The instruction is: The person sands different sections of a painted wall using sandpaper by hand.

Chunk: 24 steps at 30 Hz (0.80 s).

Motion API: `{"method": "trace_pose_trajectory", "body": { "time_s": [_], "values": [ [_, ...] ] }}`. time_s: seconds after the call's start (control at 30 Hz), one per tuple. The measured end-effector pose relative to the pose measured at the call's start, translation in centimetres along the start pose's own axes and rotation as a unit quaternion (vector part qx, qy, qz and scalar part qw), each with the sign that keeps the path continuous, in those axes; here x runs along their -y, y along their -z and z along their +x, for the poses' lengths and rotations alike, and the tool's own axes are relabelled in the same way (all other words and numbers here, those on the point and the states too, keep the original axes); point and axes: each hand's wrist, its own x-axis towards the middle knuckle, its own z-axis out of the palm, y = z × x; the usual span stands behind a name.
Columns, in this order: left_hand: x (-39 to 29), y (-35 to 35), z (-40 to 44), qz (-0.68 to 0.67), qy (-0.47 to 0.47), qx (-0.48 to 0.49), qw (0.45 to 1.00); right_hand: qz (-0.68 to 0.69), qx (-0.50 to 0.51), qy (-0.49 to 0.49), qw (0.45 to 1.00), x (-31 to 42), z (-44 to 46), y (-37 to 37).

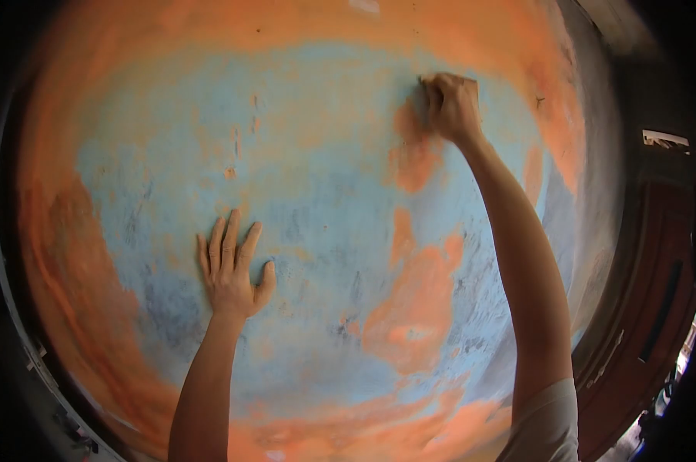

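Observation:
A broad curved panel (325, 177), blotched in pale blue and orange, takes up most of the head view. My left hand (234, 273) lies flat against its lower left part, fingers spread, holding nothing. Higher up and to the right, my right hand (452, 104) is closed and pressed to the panel near the upper edge of the blue area. In its fingers is a thin brownish sheet (471, 82) that looks like sandpaper, mostly covered by the hand. Just below that hand is an orange patch (413, 158).
A larger orange patch (411, 312) shows on the lower right of the panel. Beyond the panel's right side stands a dark reddish-brown surface (640, 308) with a black strip on it. A grey edge (5, 269) borders the panel on the left.

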Motion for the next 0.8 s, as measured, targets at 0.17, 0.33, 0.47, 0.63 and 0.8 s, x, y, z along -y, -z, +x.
{"method": "trace_pose_trajectory", "body": {
  "time_s": [0.17, 0.33, 0.47, 0.63, 0.8],
  "values": [
    [0.2, -0.2, -0.1, -0.004, -0.004, -0.003, 1.0, 0.095, 0.04, 0.031, 0.994, 1.5, -3.0, 1.2],
    [-0.3, 0.3, 0.0, -0.011, -0.004, 0.005, 1.0, 0.088, -0.09, -0.027, 0.992, 0.2, -0.9, -0.6],
    [0.1, 0.2, 0.2, -0.002, -0.006, 0.0, 1.0, 0.079, 0.095, 0.034, 0.992, 1.4, -3.7, 2.5],
    [0.0, 0.2, 0.1, 0.0, -0.008, -0.001, 1.0, 0.107, 0.056, -0.043, 0.992, 0.9, -2.7, 1.7],
    [-0.1, 0.2, 0.1, 0.001, -0.007, 0.001, 1.0, 0.07, 0.04, -0.03, 0.996, 0.7, -3.3, 1.2]
  ]
}}
